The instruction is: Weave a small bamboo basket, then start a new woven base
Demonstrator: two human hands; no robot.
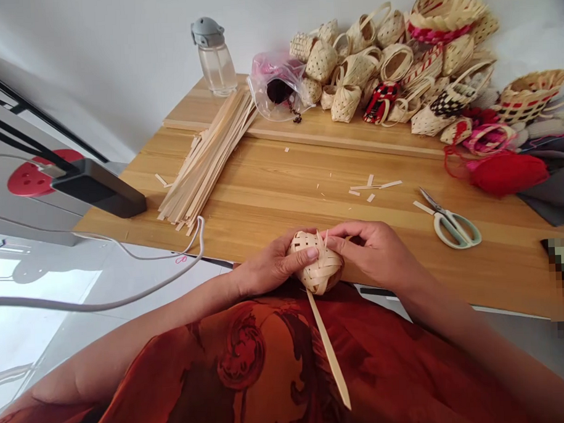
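A small woven basket [317,273] of pale flat strips is held just above my lap at the table's front edge. My left hand [279,259] wraps round its left side, the thumb pressed on the weave. On the upper right, my right hand [373,248] pinches at the short strip ends standing up from the basket; the fingertips partly hide what they grip. One long loose strip [329,352] hangs from the basket's underside over the patterned red cloth [250,373]. Scissors [456,224] with pale handles lie to the right of my right hand, blades parted.
A bundle of flat strips [210,158] lies at the left, with a bottle [216,59] behind it. Many finished little baskets [351,73] are piled at the back right, near red yarn [509,173]. Strip scraps [371,187] dot the tabletop; a cable [128,300] crosses the left edge.
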